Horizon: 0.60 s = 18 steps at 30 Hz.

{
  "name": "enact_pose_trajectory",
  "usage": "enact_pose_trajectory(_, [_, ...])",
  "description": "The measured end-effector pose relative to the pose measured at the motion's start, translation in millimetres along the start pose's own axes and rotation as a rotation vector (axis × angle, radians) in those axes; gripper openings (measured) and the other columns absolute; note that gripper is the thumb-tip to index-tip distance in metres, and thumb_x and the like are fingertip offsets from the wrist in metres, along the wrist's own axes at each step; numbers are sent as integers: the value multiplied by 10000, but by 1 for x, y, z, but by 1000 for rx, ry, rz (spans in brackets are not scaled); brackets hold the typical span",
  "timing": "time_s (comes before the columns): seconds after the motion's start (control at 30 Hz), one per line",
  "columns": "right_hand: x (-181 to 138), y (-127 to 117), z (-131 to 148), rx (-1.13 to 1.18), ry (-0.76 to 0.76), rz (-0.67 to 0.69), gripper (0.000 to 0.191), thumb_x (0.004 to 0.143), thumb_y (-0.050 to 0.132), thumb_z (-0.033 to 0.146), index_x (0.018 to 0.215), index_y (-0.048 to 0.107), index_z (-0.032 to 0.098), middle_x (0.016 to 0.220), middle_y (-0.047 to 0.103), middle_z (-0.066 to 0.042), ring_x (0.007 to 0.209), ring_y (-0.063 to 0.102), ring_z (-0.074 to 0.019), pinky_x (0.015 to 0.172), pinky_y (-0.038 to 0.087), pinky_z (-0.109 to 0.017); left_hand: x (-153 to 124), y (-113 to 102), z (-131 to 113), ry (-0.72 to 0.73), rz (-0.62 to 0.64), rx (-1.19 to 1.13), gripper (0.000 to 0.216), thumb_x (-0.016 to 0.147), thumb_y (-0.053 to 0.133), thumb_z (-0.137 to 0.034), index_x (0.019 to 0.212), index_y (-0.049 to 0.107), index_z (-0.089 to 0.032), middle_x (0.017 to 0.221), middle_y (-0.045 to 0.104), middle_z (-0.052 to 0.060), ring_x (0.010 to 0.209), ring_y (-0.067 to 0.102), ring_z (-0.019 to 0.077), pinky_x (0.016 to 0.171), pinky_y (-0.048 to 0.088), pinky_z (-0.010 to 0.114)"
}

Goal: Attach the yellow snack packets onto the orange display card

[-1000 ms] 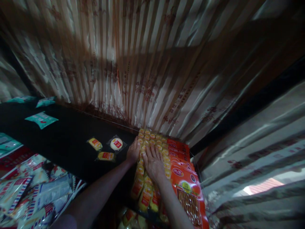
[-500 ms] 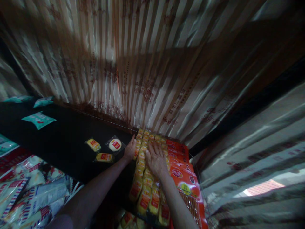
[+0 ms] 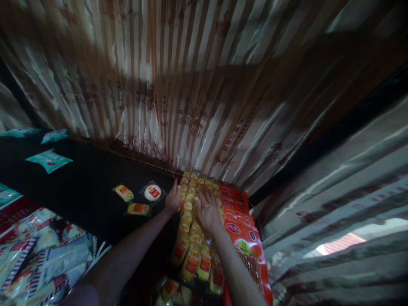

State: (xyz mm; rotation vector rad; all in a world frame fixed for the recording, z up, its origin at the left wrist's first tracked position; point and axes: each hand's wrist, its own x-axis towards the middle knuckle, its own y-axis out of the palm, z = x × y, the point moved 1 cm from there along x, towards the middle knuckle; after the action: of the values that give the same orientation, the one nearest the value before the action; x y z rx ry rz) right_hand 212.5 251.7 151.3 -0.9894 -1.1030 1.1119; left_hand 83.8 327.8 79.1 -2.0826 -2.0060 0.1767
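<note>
Rows of small wrapped yellow cakes [image 3: 192, 259] stand packed on a black shelf [image 3: 92, 178]. My left hand [image 3: 173, 197] lies against the left side of the rows, its fingers stretched toward the back. On top of the cakes rests my right hand [image 3: 208, 210], palm down with the fingers extended. Neither hand is wrapped around a cake. To the left of my left hand lie two loose yellow cakes, one of them a flat wrapped cake [image 3: 139, 208], beside a round white wrapped cake [image 3: 152, 192]. Orange-red snack packets [image 3: 237, 229] line the right side of the rows.
Teal packets [image 3: 49, 160] lie on the shelf's far left. Below at the left, a bin holds many white, blue and red wrapped packets [image 3: 60, 255]. A striped plastic sheet [image 3: 191, 85] hangs behind the shelf, and another sheet [image 3: 344, 204] hangs on the right.
The view has shifted slightly, so the shelf goods appear a little farther left. Both hands stay in nearly the same place on the cakes.
</note>
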Motion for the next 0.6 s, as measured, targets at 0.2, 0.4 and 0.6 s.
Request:
enact_pose_trajectory(0.2, [-10,0,0,32,-130,-106,500,941,247,325,1283,507,66,1329,511,-169,1345,308,-255,1094,240,-446,-23,-7,-2,178,-61,139,541,938,215,-402,1329,415,-86,1412,420,149,1332,354,195,1139,256,346])
enact_pose_trajectory(0.4, [-33,7,22,146,-276,-229,451,921,302,300,1181,582,61,1200,607,-173,1275,413,-273,1090,269,-489,-64,-10,2,392,-157,276,501,952,178,-334,1227,521,-94,1291,552,148,1263,455,196,1080,378,378])
enact_pose_trajectory(0.6, [-65,9,49,365,-242,-285,412,875,410,312,1155,606,82,1276,549,-188,1329,337,-292,1057,339,-512,-105,-25,-2,365,-155,254,433,925,255,-253,1238,516,-110,1287,556,136,1239,479,195,1071,394,395])
